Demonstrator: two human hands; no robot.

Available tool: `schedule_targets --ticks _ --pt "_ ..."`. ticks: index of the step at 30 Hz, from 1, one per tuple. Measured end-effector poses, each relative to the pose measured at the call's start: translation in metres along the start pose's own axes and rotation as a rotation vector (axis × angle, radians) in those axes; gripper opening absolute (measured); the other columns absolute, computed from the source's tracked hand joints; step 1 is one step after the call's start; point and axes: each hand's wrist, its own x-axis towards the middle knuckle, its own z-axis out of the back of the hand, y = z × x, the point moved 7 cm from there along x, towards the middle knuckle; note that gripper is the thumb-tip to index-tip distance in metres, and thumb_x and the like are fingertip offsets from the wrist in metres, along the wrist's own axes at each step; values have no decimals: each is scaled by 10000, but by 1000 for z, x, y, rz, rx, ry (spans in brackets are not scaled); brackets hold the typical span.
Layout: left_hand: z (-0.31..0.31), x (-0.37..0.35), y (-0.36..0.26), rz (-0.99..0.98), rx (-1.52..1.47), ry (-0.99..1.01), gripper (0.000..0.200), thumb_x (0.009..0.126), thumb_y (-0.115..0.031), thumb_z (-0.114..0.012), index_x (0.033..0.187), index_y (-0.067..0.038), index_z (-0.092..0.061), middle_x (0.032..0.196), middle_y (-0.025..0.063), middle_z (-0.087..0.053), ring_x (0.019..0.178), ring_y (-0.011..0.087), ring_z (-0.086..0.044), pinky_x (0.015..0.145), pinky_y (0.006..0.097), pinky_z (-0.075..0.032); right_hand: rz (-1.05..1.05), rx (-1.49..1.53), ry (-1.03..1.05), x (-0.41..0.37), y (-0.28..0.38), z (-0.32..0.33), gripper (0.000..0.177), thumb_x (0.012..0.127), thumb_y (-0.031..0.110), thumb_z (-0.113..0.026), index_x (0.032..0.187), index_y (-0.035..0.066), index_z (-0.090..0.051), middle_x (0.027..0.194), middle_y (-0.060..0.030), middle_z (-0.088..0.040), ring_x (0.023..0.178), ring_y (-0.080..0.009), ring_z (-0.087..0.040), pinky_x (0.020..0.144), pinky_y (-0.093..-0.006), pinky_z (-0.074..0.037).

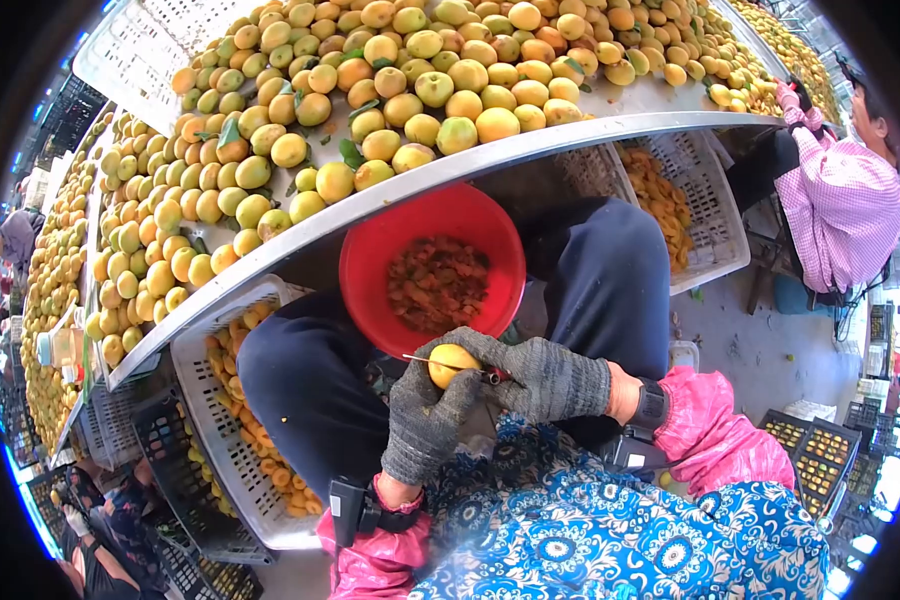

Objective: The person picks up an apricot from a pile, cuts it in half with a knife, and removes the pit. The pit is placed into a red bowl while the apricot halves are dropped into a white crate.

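Observation:
Both hands wear grey knit gloves and meet in front of the lap. My left hand [422,415] has its fingers wrapped round a yellow apricot-like fruit [453,366]. My right hand [545,378] is closed round a small tool with a dark red handle [494,377]; its thin metal blade lies across the fruit. Just beyond the hands, between the knees, stands a red basin [365,285] with reddish-brown pieces [438,284] at its bottom.
A metal-edged table [390,203] heaped with fruit [410,110] curves across the top. White crates [202,400] of orange fruit pieces stand left and right [718,225]. A person in pink [850,205] sits at the right; others are at lower left. Black crates [808,455] lie at the right.

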Motion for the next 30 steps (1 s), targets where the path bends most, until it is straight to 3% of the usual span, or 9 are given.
schedule_targets --ticks 5,17,19,22,24,26,28,29,30 --pt "-2 0 -1 21 -84 6 378 873 -103 -643 1206 39 -537 1006 101 -666 916 148 -637 813 279 -512 -70 85 43 1 -5 -2 604 900 179 -581 1426 50 -312 987 -254 -624 867 -381 -651 727 -412 -510" --pt "-3 -3 10 118 -208 41 317 922 -181 -578 1175 10 -571 933 55 -655 787 102 -610 704 235 -498 80 -97 -122 -2 -6 -5 574 920 290 -576 1398 44 -376 848 -256 -632 746 -381 -652 636 -435 -507" --pt "-8 -4 12 160 -285 17 318 929 -215 -570 1161 2 -579 955 50 -651 803 108 -608 713 236 -493 -36 -69 -157 -1 5 0 545 928 282 -569 1385 44 -392 861 -257 -630 747 -391 -649 635 -433 -508" --pt "-8 1 2 -29 -469 -138 350 954 -277 -552 1171 -4 -575 936 43 -649 790 102 -603 705 237 -492 78 -10 -320 4 3 -3 531 929 258 -574 1379 45 -392 889 -253 -636 778 -393 -653 650 -429 -512" --pt "2 -5 -11 -237 -135 -288 303 973 -224 -536 1196 -20 -539 1030 64 -612 861 106 -584 764 217 -483 97 4 -340 2 5 -7 553 917 245 -592 1389 45 -383 919 -249 -641 799 -389 -657 668 -425 -516" --pt "6 -7 -5 -241 -63 -306 304 986 -257 -512 1174 -22 -556 1043 67 -612 872 127 -596 772 239 -501 122 22 -352 1 15 -4 577 906 232 -609 1398 45 -374 950 -246 -646 819 -386 -660 686 -421 -521" --pt "8 -6 23 42 -519 -311 332 993 -318 -492 1119 -24 -580 983 73 -622 836 142 -619 726 258 -526 -37 16 -259 -5 26 4 664 873 191 -666 1437 80 -334 1102 -232 -628 979 -328 -661 808 -369 -529" --pt "10 -10 32 219 -541 -322 383 989 -376 -486 1070 -18 -595 893 72 -634 766 146 -634 660 267 -538 -82 63 -253 -6 26 7 679 839 194 -712 1421 90 -379 1128 -218 -628 1001 -319 -657 821 -360 -528" --pt "8 -11 25 216 -542 -326 383 989 -376 -486 1070 -18 -595 893 72 -634 766 146 -634 660 267 -538 -78 62 -250 -2 25 8 679 839 194 -712 1421 90 -379 1128 -218 -628 1001 -319 -657 821 -360 -528"
